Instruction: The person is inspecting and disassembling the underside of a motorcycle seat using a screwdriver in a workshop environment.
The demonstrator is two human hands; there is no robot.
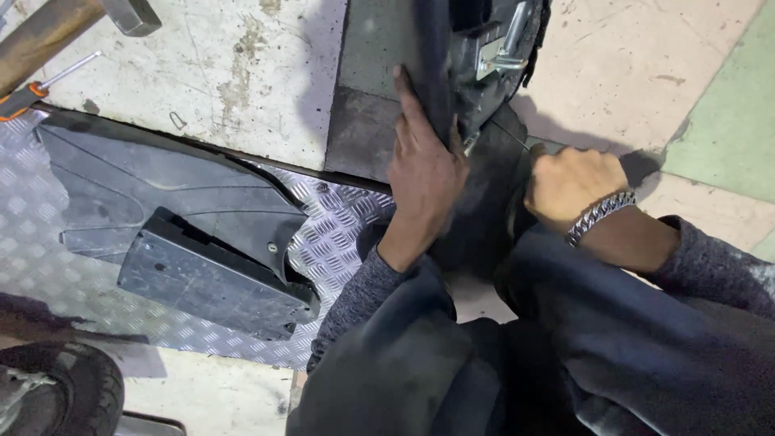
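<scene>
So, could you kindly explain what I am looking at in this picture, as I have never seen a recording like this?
There is one picture, from a camera worn on a person's head, looking down at their own two bare hands. The left hand presses flat against a dark curved plastic panel with a metal bracket. The right hand, wearing a silver chain bracelet, is closed in a fist around a thin metal tool, whose tip meets the panel. On the floor lie a second black plastic panel on silver chequered metal plate, an orange-handled screwdriver and part of a black tyre.
</scene>
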